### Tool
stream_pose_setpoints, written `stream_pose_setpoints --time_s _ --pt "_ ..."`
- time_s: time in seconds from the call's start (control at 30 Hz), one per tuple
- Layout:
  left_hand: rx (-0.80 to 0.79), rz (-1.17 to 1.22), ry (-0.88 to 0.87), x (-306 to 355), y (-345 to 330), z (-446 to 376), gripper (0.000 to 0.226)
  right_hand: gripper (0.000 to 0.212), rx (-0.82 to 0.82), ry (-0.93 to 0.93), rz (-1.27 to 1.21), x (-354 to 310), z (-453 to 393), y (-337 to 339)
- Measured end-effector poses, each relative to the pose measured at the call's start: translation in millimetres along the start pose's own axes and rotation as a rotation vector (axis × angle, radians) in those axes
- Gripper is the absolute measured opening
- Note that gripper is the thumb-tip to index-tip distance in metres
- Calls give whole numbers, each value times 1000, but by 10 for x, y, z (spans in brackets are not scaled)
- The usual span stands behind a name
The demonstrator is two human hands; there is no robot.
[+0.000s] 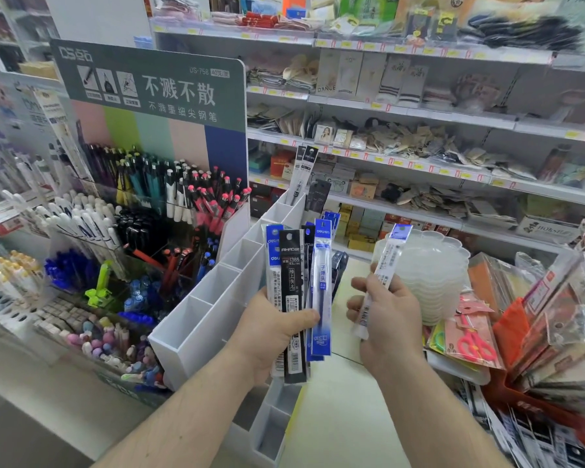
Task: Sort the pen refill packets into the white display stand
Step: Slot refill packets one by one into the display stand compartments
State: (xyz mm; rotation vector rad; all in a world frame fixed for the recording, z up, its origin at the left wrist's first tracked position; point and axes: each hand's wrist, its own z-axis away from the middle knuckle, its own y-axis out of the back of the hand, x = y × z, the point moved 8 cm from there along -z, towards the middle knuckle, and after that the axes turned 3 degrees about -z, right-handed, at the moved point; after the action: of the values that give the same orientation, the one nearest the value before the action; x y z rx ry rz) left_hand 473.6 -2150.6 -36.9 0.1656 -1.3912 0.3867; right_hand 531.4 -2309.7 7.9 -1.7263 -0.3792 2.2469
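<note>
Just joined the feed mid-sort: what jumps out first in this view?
Front and centre, the left hand grips a fan of refill packets, while the right hand pinches a single white packet. Just left of them slants the white display stand, its near compartments empty, under a big green pen sign.

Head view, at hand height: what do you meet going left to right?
Pen display rack → white display stand → left hand gripping a fan of refill packets → right hand holding a single white packet → stack of clear trays → pink scissors.
</note>
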Motion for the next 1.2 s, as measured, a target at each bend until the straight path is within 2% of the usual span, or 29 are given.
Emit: stream_pose_setpoints --time_s 0.07,0.13,0.3,0.5,0.67,0.77,0.83,0.9,0.93,1.07,1.2 --pt "16 -4 -19 35 27 2 42 25 -24 -4 64 -10 11 8" --pt "8 -8 -40 81 4 14 48 39 -85 -69 80 46 80 -44" --pt "-38 -19 -77 121 -83 16 54 19 -247 -147 151 168 245 -252" --pt "-120 11 -95 171 -125 29 54 17 -284 -193 131 218 242 -225" --pt "-163 -76 -103 192 -142 10 55 25 -284 -178 142 261 242 -259" --pt "-177 -116 -106 230 -130 -7 57 22 -299 -183 141 271 213 -264" --pt "-147 -104 -120 266 -84 -29 41 20 -266 -154 159 232 99 -217" --pt "-86 -69 -141 306 -10 -51 18 17 -172 -113 138 150 -92 -120" --pt "-62 -50 -152 326 20 -55 13 16 -111 -84 119 94 -204 -63" --pt "-22 74 -197 356 56 -30 19 16 54 52 216 -83 -673 31" --pt "-2 182 -216 365 68 9 23 15 76 137 289 -101 -1069 -155"
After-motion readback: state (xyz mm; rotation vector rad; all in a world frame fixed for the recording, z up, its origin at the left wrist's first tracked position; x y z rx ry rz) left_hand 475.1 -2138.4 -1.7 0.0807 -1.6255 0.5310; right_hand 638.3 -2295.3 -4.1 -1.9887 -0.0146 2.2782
